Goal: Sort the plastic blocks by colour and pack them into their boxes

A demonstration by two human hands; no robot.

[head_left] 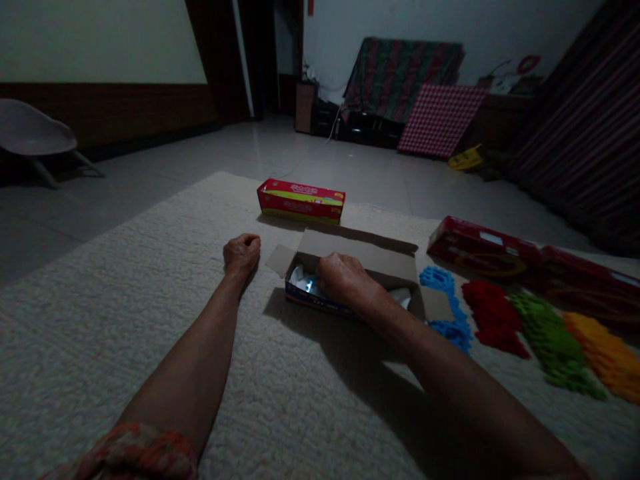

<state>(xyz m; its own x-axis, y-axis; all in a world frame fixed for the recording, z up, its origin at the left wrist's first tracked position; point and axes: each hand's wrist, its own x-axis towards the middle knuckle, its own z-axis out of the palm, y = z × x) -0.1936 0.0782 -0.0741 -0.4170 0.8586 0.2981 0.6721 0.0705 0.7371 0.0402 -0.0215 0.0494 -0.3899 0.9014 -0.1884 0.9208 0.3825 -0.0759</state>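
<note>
An open cardboard box (360, 249) lies on the pale mat, its flaps folded out. Inside it at the left is a white and blue item (306, 283), with something white at the right end. My right hand (341, 275) reaches into the box with its fingers closed; what they hold, if anything, is hidden. My left hand (242, 253) rests on the mat left of the box, curled closed, and I cannot make out anything in it.
Behind the box stands a red and yellow-green box (302, 201). To the right lie blue (439, 279), red (491, 316), green (555, 343) and orange (607, 353) textured pieces, with dark red boxes (485, 250) behind them. A chair (37, 130) stands at the far left.
</note>
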